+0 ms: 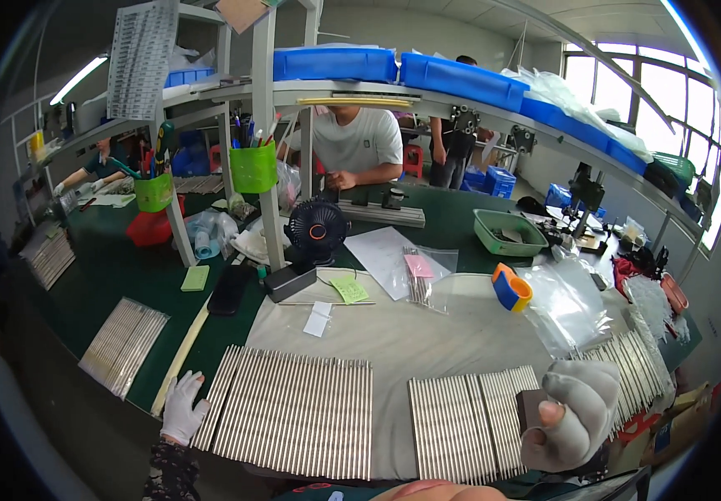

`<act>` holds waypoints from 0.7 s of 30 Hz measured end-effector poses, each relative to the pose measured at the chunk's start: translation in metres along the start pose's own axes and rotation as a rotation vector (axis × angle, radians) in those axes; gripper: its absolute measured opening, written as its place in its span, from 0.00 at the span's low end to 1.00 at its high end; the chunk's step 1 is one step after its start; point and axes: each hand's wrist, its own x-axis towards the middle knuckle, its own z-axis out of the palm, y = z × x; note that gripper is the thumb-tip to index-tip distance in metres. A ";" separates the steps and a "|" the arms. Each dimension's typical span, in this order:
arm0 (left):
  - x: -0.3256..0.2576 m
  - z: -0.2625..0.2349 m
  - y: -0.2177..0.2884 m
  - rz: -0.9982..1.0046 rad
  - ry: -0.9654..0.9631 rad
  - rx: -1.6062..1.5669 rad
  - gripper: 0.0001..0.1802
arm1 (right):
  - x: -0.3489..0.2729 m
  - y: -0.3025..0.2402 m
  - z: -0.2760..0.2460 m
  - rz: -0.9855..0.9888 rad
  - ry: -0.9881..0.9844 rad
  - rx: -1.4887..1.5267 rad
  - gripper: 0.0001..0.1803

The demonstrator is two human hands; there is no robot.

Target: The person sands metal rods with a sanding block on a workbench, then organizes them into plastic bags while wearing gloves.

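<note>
My left hand (183, 409), in a whitish glove with bare fingertips, rests at the left edge of a wide row of thin silvery metal rods (293, 409). Its fingers are apart and grip nothing. My right hand (576, 409), gloved the same way with the thumb tip bare, is closed over a second row of rods (452, 422). A dark rectangular block (531, 409) shows at its thumb side, apparently in its grip; the hand hides the rest of the block. Further right, beside this hand, lies a third group of rods (632, 376).
Bagged rods (124, 346) lie far left beside a long pale strip (185, 359). Behind are a black fan (317, 232), a dark phone (231, 288), an orange-and-blue tape roll (512, 288), clear plastic bags (561, 309) and a green tray (509, 232). A person (359, 146) sits opposite, under the shelf.
</note>
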 end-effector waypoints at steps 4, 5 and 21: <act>0.009 -0.001 0.001 0.033 0.004 0.015 0.28 | 0.014 -0.010 -0.010 0.081 0.514 0.307 0.25; 0.007 0.000 -0.001 0.012 -0.006 0.021 0.28 | 0.023 -0.013 -0.011 0.114 0.618 0.325 0.20; 0.010 0.010 -0.039 0.040 -0.014 -0.017 0.31 | -0.022 -0.037 -0.081 0.152 0.308 0.256 0.14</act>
